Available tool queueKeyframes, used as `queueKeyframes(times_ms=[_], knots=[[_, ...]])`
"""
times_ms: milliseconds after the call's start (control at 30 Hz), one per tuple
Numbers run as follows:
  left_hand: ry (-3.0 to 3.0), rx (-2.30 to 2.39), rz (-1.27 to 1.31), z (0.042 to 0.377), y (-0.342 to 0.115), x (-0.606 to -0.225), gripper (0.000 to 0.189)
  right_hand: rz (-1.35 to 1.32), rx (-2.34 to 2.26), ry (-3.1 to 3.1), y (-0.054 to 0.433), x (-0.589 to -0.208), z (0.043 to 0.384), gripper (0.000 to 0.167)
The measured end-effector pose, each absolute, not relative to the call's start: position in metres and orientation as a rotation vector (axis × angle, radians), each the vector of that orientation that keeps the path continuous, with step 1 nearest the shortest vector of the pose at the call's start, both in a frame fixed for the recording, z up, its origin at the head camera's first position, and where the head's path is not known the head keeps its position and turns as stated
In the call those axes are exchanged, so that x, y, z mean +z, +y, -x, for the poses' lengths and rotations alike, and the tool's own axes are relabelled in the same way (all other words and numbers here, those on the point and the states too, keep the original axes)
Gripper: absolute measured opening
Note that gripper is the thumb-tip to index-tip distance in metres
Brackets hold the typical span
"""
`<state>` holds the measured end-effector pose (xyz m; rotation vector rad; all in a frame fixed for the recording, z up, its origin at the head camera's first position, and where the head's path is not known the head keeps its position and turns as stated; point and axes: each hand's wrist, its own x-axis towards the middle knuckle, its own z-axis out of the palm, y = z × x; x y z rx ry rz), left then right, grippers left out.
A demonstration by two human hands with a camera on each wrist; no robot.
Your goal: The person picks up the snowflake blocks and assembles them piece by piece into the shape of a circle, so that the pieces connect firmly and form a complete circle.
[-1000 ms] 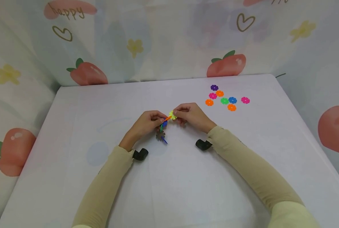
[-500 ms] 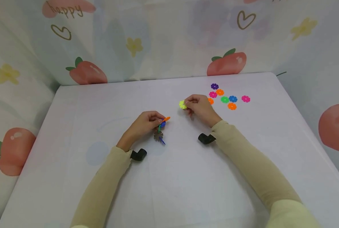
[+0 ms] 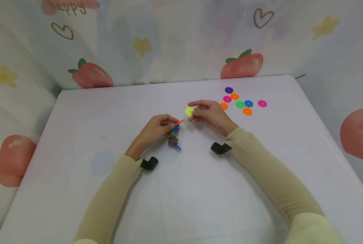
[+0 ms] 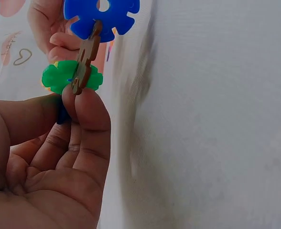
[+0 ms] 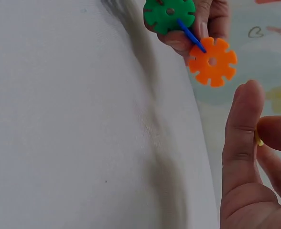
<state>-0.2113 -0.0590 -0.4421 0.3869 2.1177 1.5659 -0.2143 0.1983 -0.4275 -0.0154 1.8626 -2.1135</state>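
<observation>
My left hand (image 3: 158, 128) pinches a short chain of slotted plastic flower discs between thumb and fingers, at a blue disc (image 3: 177, 128). An orange disc (image 5: 213, 62) sticks out at the chain's upper end. Below the pinch come a green disc (image 4: 59, 77), a brown disc (image 4: 85, 59) and another blue disc (image 4: 78, 12) at the lower end. My right hand (image 3: 212, 115) pinches a yellow disc (image 3: 188, 111) with its index finger held out. The yellow disc is just apart from the orange one; in the right wrist view, fingers mostly hide it.
Several loose discs lie at the back right of the white table (image 3: 193, 189), among them a purple disc (image 3: 228, 90), a green disc (image 3: 240, 104) and a pink disc (image 3: 262, 103). A patterned curtain (image 3: 175, 40) stands behind the table. Black wrist mounts (image 3: 220, 148) stick out from the sleeves.
The yellow disc, earlier at the orange disc, moved away up and right with my right hand, then came partway back left. My right index finger has straightened. The left hand kept its pinch.
</observation>
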Motion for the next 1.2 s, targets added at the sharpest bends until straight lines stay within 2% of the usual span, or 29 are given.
queueKeyframes(times_ms=[300, 1200], knots=[[2.111, 1.615, -0.394, 0.21, -0.055, -0.441, 0.021, -0.012, -2.052, 1.962, 0.185, -0.431, 0.21, 0.021], [2.142, 1.567, -0.404, 0.21, -0.054, -0.445, 0.02, 0.055, -2.029, 2.023, 0.175, -0.441, 0.203, 0.01]])
